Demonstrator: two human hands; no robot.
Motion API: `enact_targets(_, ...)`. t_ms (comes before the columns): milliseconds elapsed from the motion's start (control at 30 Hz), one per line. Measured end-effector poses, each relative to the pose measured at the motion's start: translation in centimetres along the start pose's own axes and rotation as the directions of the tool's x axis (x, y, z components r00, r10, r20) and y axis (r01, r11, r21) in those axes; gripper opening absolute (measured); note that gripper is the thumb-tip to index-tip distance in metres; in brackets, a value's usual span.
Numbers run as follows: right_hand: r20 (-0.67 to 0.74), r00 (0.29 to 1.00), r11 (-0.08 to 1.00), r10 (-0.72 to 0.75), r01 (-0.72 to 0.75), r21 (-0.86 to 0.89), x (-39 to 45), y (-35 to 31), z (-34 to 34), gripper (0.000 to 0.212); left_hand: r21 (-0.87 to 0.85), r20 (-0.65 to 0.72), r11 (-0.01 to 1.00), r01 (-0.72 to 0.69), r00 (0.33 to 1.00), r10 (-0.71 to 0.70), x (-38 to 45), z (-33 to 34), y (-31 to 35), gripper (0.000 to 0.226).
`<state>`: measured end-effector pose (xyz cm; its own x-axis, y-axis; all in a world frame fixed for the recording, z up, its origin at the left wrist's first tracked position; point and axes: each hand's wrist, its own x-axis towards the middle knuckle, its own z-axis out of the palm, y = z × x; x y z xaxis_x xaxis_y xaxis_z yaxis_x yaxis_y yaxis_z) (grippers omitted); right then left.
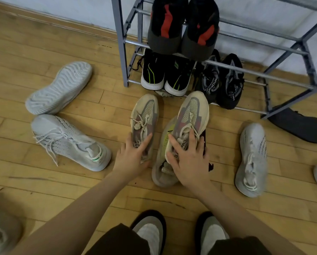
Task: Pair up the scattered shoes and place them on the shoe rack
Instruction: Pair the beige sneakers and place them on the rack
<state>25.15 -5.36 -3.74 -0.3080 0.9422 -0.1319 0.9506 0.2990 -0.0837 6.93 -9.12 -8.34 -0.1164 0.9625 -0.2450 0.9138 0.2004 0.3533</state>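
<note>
My left hand (133, 155) clasps one beige shoe (144, 118) on the floor (102, 181); my right hand (189, 159) grips its mate (192, 115), below the shoe rack (120, 43).

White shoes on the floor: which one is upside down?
The far-left white shoe, next to the rack. Its wavy sole faces up. The white shoe below it and the one on the right show their laces.
</note>
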Motion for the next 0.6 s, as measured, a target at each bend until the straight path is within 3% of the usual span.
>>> enact_targets(167,0.003,1.0,1.0,-0.017,0.017,-0.017,0.7,0.1,0.2,0.068,-0.135,-0.074,0.99,-0.032,0.997,0.022,-0.6,-1.4,0.2,0.073)
enact_targets(467,-0.336,0.942,0.941,0.0,0.114,0.319,0.7,2.1,-1.2,0.04,-0.394,-0.262,0.917,-0.06,0.964,-0.05,-0.4,-5.1,2.9,0.061)
enact_targets(600,-0.4,0.917,0.94,0.009,0.128,0.315,0.0,3.5,-1.8,0.038,-0.373,-0.31,0.907,-0.198,0.947,0.079,-1.3,-5.3,5.0,0.061)
